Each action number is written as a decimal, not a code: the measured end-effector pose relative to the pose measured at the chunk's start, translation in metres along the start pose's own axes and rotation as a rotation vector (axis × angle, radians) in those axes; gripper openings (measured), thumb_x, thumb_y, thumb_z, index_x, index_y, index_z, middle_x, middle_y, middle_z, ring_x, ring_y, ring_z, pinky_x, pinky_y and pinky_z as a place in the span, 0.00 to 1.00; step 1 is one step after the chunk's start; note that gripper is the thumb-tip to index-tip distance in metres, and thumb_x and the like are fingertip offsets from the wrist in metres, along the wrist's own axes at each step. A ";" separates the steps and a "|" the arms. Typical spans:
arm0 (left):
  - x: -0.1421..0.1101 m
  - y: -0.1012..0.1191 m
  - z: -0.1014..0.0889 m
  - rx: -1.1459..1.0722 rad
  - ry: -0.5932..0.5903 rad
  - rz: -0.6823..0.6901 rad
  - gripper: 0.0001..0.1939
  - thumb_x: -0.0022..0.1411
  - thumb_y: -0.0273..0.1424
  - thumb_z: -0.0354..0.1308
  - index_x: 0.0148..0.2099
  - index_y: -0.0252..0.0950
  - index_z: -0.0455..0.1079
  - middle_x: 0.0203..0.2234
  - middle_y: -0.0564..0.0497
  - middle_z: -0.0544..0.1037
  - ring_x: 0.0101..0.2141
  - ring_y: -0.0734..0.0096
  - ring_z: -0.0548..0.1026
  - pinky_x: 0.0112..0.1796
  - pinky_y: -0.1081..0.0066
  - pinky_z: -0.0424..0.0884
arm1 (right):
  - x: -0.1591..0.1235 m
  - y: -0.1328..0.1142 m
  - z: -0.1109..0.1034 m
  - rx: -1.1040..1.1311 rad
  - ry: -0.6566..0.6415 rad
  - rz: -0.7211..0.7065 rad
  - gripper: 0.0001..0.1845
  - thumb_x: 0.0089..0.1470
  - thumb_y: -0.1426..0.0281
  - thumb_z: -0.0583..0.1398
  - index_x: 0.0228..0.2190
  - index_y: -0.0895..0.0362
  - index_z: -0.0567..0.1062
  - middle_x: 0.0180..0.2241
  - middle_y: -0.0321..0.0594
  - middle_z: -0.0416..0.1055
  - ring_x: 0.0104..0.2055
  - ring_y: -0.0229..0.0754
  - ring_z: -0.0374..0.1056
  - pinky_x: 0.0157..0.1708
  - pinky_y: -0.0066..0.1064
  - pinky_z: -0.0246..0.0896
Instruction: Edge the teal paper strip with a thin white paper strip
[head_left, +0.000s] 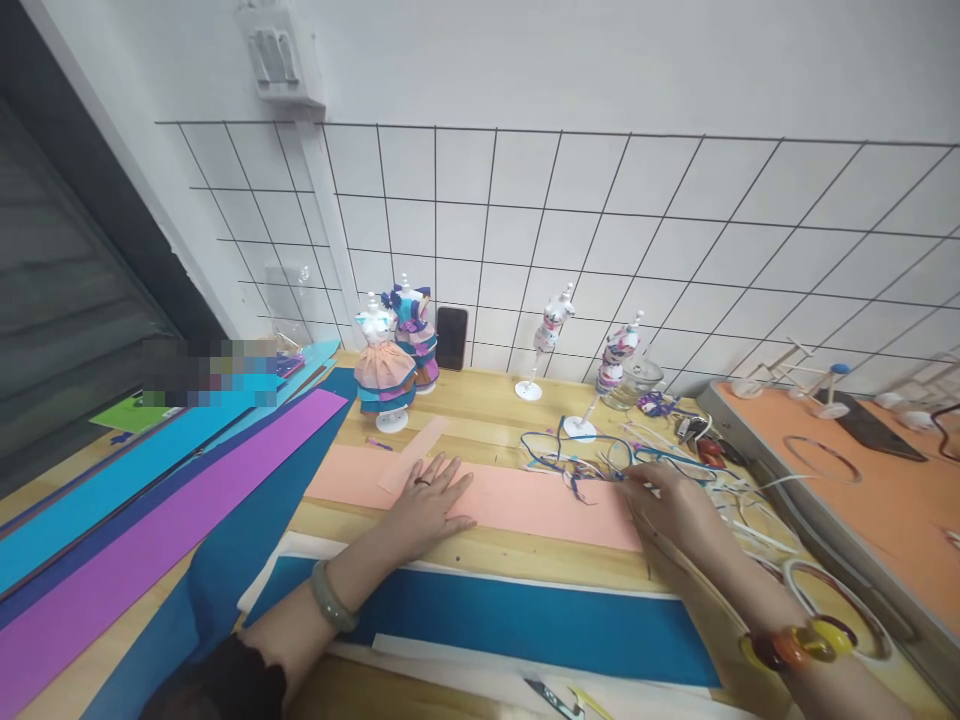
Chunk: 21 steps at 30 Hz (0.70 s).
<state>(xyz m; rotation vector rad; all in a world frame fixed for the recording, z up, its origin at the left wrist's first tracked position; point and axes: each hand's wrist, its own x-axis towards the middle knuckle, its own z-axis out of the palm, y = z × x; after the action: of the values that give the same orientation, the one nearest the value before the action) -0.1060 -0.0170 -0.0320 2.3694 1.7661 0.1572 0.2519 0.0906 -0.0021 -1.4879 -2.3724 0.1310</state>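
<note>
A long pale pink strip (525, 505), apparently paper or fabric, lies across the wooden table. My left hand (435, 503) rests flat on it with its fingers spread. A narrower pale pink piece (418, 450) lies slantwise over the strip, just beyond my left fingers. At the strip's right end is my right hand (671, 505), its thumb and fingers pinched together; what they grip is too small to make out. Beside my right fingertips lies a tangle of thin blue and white strips (562, 455). Closer to me is a wide dark blue strip (525, 615) on white sheets.
Two dressed mini mannequins (384, 360) and two more slim ones (619, 365) stand at the back, with a phone (451, 338) against the wall. Purple (247, 460) and blue strips lie left. A craft knife (553, 697) is near the front; a tape roll (844, 590) is right.
</note>
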 end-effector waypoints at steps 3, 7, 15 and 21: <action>0.001 -0.005 0.000 -0.003 0.010 -0.023 0.33 0.61 0.52 0.38 0.63 0.43 0.48 0.62 0.45 0.47 0.61 0.54 0.42 0.56 0.47 0.39 | -0.007 -0.019 -0.006 0.067 -0.082 -0.132 0.13 0.54 0.67 0.51 0.34 0.55 0.75 0.37 0.43 0.75 0.39 0.45 0.70 0.38 0.34 0.63; 0.003 -0.007 0.001 -0.014 0.020 -0.026 0.32 0.61 0.52 0.39 0.63 0.42 0.48 0.62 0.44 0.48 0.61 0.52 0.43 0.56 0.46 0.39 | -0.013 -0.041 -0.002 0.137 -0.187 -0.274 0.13 0.55 0.67 0.52 0.33 0.53 0.76 0.36 0.42 0.75 0.40 0.43 0.69 0.40 0.32 0.62; -0.015 0.005 -0.021 -0.046 0.141 0.041 0.29 0.60 0.46 0.48 0.59 0.38 0.55 0.59 0.42 0.55 0.59 0.55 0.49 0.55 0.57 0.47 | -0.029 -0.067 -0.005 0.185 -0.296 -0.284 0.14 0.58 0.66 0.50 0.32 0.54 0.74 0.35 0.42 0.73 0.38 0.43 0.68 0.39 0.32 0.61; -0.060 0.009 -0.041 -0.241 0.063 0.080 0.18 0.54 0.44 0.57 0.41 0.37 0.69 0.36 0.48 0.71 0.41 0.62 0.67 0.40 0.67 0.61 | -0.060 -0.089 -0.023 0.243 -0.507 -0.282 0.04 0.52 0.68 0.56 0.28 0.53 0.70 0.28 0.34 0.71 0.29 0.37 0.67 0.28 0.25 0.59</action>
<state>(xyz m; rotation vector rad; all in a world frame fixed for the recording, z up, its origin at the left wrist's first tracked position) -0.1223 -0.0732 0.0117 2.2833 1.5781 0.4353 0.2064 -0.0049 0.0278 -1.0852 -2.7974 0.7775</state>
